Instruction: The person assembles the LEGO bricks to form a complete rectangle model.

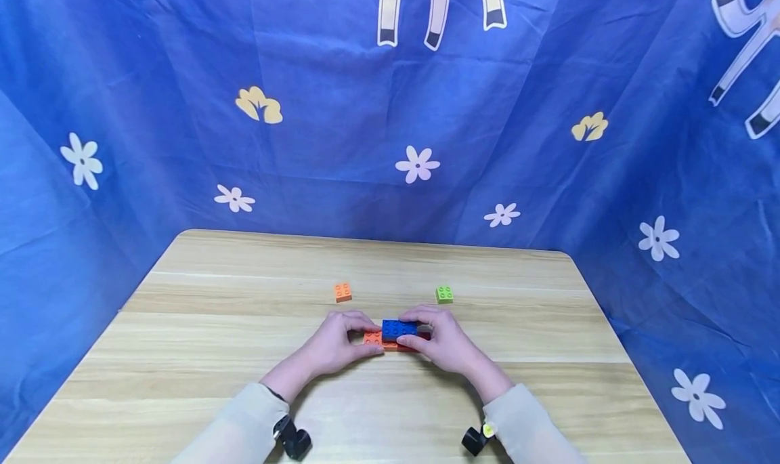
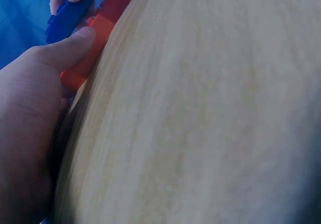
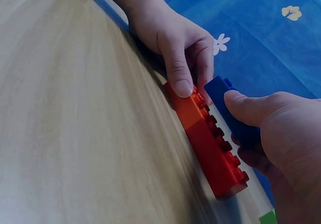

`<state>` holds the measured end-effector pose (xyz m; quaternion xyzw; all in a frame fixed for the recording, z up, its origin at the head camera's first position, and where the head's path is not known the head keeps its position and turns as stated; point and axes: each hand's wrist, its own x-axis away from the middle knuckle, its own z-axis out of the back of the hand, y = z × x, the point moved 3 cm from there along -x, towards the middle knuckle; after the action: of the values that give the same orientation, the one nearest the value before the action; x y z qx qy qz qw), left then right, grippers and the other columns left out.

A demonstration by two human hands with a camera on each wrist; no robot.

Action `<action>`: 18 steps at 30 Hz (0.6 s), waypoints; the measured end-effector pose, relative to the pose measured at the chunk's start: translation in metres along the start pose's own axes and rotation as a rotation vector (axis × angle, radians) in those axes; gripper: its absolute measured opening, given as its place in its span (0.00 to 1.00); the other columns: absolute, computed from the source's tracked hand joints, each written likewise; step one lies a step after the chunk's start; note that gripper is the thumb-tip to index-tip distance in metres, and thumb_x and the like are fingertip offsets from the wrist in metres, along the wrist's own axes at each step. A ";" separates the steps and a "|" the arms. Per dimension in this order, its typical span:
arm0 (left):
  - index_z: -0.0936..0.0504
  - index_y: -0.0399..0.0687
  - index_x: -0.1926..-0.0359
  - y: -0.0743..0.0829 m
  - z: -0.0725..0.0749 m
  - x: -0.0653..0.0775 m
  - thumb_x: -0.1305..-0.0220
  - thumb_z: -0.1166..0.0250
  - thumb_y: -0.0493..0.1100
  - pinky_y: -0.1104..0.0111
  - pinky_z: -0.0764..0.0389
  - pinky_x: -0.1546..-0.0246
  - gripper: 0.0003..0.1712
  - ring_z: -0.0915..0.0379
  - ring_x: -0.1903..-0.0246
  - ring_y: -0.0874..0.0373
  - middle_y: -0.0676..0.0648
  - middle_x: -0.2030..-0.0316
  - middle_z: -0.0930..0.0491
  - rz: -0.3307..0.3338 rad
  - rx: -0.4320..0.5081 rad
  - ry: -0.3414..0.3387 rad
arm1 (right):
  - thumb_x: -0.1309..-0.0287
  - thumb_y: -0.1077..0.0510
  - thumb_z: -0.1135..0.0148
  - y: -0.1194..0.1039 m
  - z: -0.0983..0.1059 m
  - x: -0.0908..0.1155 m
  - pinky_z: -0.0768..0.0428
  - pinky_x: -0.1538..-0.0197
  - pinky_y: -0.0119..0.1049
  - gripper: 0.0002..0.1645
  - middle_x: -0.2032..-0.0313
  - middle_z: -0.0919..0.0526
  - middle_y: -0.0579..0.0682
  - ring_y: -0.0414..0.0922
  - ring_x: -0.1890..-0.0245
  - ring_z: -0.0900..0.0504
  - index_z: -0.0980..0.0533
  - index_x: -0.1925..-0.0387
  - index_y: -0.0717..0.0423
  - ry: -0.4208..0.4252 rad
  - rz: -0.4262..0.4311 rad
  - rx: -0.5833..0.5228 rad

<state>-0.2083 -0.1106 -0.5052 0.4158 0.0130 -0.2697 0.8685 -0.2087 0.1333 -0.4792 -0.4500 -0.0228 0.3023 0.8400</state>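
A blue brick with studs on top is held by my right hand, thumb on one long side. It hangs over a row made of an orange brick and a red brick lying end to end on the table. A gap shows between the blue brick and the studs below in the right wrist view. My left hand grips the orange end of the row, its thumb on the near side. The far-side fingers are partly hidden.
Behind the hands, a small orange brick lies to the left and a small green brick to the right. The wood-grain table ends at a blue curtain with printed flowers.
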 end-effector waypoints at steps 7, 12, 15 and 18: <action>0.07 0.53 0.50 -0.001 0.000 0.000 0.44 0.17 0.58 0.56 0.25 0.43 0.24 0.20 0.53 0.65 0.64 0.57 0.14 0.005 -0.008 0.000 | 0.36 0.53 0.23 0.002 -0.002 0.003 0.18 0.41 0.41 0.20 0.46 0.14 0.43 0.42 0.44 0.17 0.14 0.44 0.52 0.009 0.012 0.016; 0.07 0.52 0.51 -0.001 0.000 0.000 0.43 0.18 0.57 0.55 0.24 0.44 0.23 0.19 0.54 0.64 0.63 0.58 0.14 -0.019 -0.016 0.012 | 0.35 0.52 0.23 0.004 -0.006 0.004 0.19 0.40 0.41 0.21 0.47 0.14 0.42 0.41 0.45 0.17 0.14 0.43 0.52 0.000 0.045 0.039; 0.07 0.52 0.51 -0.001 0.000 0.000 0.42 0.18 0.57 0.54 0.24 0.45 0.22 0.19 0.54 0.63 0.63 0.58 0.14 -0.029 -0.016 0.018 | 0.34 0.51 0.24 0.005 -0.007 0.004 0.19 0.40 0.41 0.21 0.47 0.14 0.42 0.40 0.45 0.17 0.15 0.42 0.52 -0.008 0.046 0.049; 0.07 0.51 0.51 -0.001 0.000 0.000 0.42 0.18 0.56 0.55 0.23 0.45 0.22 0.19 0.54 0.63 0.63 0.58 0.14 -0.030 -0.012 0.020 | 0.34 0.51 0.24 0.005 -0.007 0.004 0.20 0.39 0.41 0.22 0.46 0.14 0.42 0.40 0.44 0.18 0.15 0.42 0.53 -0.015 0.043 0.062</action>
<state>-0.2086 -0.1108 -0.5059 0.4129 0.0293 -0.2783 0.8667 -0.2056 0.1325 -0.4884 -0.4221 -0.0100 0.3243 0.8465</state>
